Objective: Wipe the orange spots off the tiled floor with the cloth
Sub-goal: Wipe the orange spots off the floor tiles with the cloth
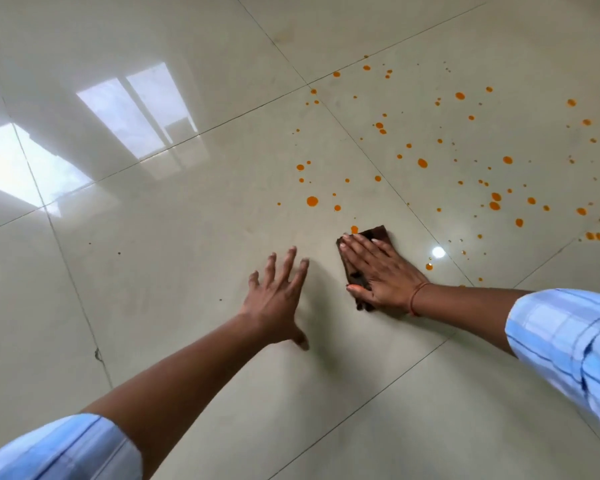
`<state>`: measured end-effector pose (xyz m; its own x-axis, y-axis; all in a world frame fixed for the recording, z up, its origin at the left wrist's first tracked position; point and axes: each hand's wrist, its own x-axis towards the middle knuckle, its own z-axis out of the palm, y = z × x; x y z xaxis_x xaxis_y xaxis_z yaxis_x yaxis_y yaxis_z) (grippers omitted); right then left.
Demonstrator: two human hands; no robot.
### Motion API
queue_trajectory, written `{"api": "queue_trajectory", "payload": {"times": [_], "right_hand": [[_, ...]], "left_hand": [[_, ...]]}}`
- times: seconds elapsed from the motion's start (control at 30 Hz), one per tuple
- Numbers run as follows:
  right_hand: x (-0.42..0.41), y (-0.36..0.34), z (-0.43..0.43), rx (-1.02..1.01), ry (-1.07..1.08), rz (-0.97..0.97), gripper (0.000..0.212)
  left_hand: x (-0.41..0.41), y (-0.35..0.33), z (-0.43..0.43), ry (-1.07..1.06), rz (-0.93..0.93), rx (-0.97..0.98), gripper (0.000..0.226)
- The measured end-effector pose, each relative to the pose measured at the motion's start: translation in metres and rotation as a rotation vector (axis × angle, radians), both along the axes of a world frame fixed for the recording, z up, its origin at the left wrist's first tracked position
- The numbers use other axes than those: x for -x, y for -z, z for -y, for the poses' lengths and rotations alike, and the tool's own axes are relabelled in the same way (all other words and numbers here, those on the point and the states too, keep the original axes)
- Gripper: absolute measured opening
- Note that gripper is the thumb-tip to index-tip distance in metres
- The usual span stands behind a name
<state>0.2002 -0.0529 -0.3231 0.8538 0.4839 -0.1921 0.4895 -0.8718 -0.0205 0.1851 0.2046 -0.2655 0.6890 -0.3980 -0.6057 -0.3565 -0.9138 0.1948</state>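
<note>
Cloth (376,234) – dark brown and folded – lies flat on the tiled floor (153,254), pinned beneath the right hand (378,271), with the left hand (278,299) just beside it on the left and not touching it. Its long axis runs away from the person, far end tipped slightly right. One far corner shows past the fingertips and its near end shows below the thumb. An orange spot (354,229) sits right at its far edge. The other orange spots (312,201) are scattered farther off and out to the right, across several tiles.

The right hand presses palm-down on the cloth, fingers straight and close together, pointing away and a little left, thumb laid out across the cloth's left side. A reddish thread (414,299) circles that wrist. The left hand holds nothing – palm down, fingers spread wide and pointing away; whether it rests on the tile I cannot tell. Both forearms reach out from rolled-up, light blue checked sleeves (568,341).
</note>
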Motion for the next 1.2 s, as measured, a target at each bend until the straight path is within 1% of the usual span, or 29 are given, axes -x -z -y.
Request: {"api": "queue_trajectory", "payload": {"times": [0.03,0.1,0.23,0.3,0.33,0.4,0.47,0.5,0.6,0.63,0.7,0.77,0.83,0.93,1.0,1.1,1.13,1.2], "right_hand": [[0.001,0.001,0.004,-0.009,0.021,0.000,0.079],[0.019,0.004,0.010,-0.057,0.111,0.025,0.077],[0.074,0.007,0.018,-0.157,0.272,0.053,0.076],[0.069,0.005,0.017,-0.170,0.339,0.046,0.077],[0.056,0.003,0.017,-0.165,0.389,0.050,0.077],[0.031,-0.003,0.012,-0.151,0.499,0.025,0.078],[0.033,-0.002,0.006,-0.167,0.576,0.001,0.078],[0.045,-0.003,0.006,-0.174,0.572,-0.011,0.078],[0.100,-0.002,0.024,-0.156,0.506,-0.010,0.078],[0.102,0.000,0.033,-0.150,0.512,0.009,0.078],[0.078,0.001,0.044,-0.130,0.615,0.042,0.077],[0.057,0.001,0.048,-0.152,0.731,0.046,0.077],[0.073,0.000,0.048,-0.170,0.761,0.051,0.075],[0.133,0.001,0.060,-0.150,0.732,0.046,0.076],[0.123,0.003,0.079,-0.127,0.806,0.071,0.076],[0.069,0.001,0.098,-0.129,1.013,0.102,0.077],[0.066,0.001,0.096,-0.145,1.038,0.098,0.077],[0.093,0.000,0.086,-0.136,0.964,0.083,0.077]], "left_hand": [[-0.004,0.003,0.017,-0.033,-0.027,0.017,0.150],[-0.009,0.009,0.046,-0.072,-0.054,-0.021,0.152],[-0.009,0.010,0.058,-0.109,-0.068,-0.092,0.152],[-0.009,0.003,0.057,-0.114,-0.057,-0.123,0.152],[-0.009,0.000,0.062,-0.093,-0.049,-0.143,0.152],[-0.010,-0.004,0.076,0.029,0.001,-0.161,0.151],[-0.013,-0.004,0.085,0.185,0.038,-0.162,0.148],[-0.015,-0.003,0.087,0.226,0.036,-0.163,0.147],[-0.015,0.000,0.086,0.242,0.007,-0.161,0.145],[-0.015,-0.001,0.085,0.230,0.003,-0.154,0.144],[-0.014,-0.005,0.092,0.221,-0.011,-0.123,0.143],[-0.012,-0.008,0.109,0.256,0.015,-0.040,0.142],[-0.009,-0.007,0.131,0.332,0.025,0.035,0.141],[-0.002,0.003,0.153,0.403,0.007,-0.004,0.142],[0.001,0.007,0.157,0.432,0.002,-0.058,0.144],[0.000,0.008,0.153,0.439,0.016,-0.064,0.144],[0.000,0.008,0.152,0.440,0.016,-0.059,0.144],[0.000,0.009,0.153,0.433,0.015,-0.045,0.143]]}}
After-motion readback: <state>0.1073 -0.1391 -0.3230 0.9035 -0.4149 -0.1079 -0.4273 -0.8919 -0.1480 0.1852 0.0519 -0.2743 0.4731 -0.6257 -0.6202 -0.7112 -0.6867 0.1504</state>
